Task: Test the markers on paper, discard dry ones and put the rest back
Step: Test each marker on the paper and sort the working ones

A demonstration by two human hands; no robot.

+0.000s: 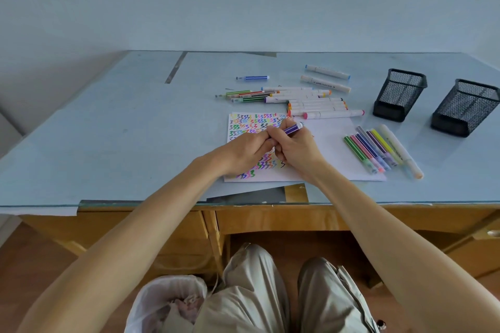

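- The purple marker (291,129) is held between both hands over the scribbled paper (332,149). Its long axis runs from lower left, where it goes into the fingers, up to its pale end at the upper right.
- The right hand (296,147) is curled round the middle of the barrel. The left hand (247,150) closes its fingertips on the lower-left end, so the two hands touch there.
- The marker's tip is hidden by the fingers, so I cannot tell whether a cap is on or coming off. Judging by the grip, the left hand is working the cap at that end.
- Just right of the right hand, a row of thin coloured markers (370,153) lies on the paper's edge, all slanting the same way.
- Beyond the hands lies the larger heap of markers (300,100). Farther right, well apart, stand two black mesh pen holders (399,94).
- A lined waste bin (165,303) sits below the left forearm, beside the knee. The left hand is probably nearer for a discard.
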